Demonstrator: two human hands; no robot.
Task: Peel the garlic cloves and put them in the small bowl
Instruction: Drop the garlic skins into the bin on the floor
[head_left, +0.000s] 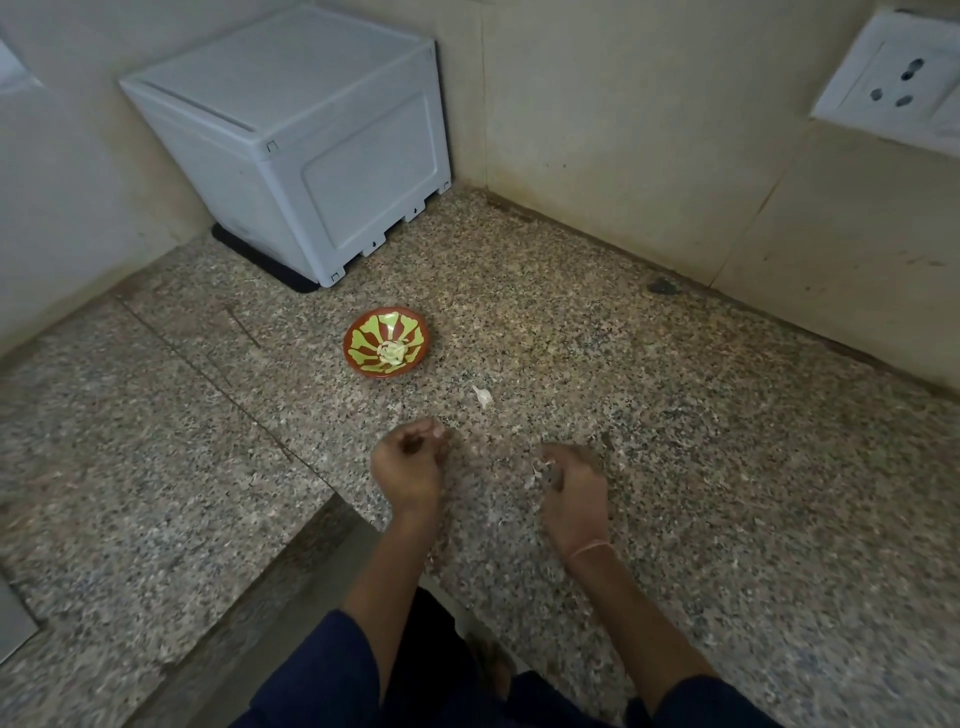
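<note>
Head view, single frame. Speckled granite counter (675, 415) in a tiled corner. Small bowl (363, 340), red-brown with a yellow-green ray pattern, stands upright on the counter, in front of and apart from a white plastic box (301, 140). The box sits on a black mat (260, 260) against the back wall. Peeled garlic cloves (390, 353) lie heaped in the bottom of the bowl. One white scrap (483, 396) lies on the counter to the right of the bowl and nearer the person, touching nothing; clove or skin, cannot tell. Left hand (410, 465) is held near the counter on the near side of the bowl, well short of it, fingers curled in; a pale piece (435, 430) is pinched at the fingertips, edges blurred. Right hand (574, 488) is level with the left and apart from it, fingers curled inward. Whitish skin flakes (541, 461) show at its fingertips; the blur leaves it unclear whether they are gripped or loose. A thin thread (589, 548) circles the right wrist. Dark blue sleeves (322, 670) at bottom edge. Wall socket (893, 83) upper right on the side wall.
</note>
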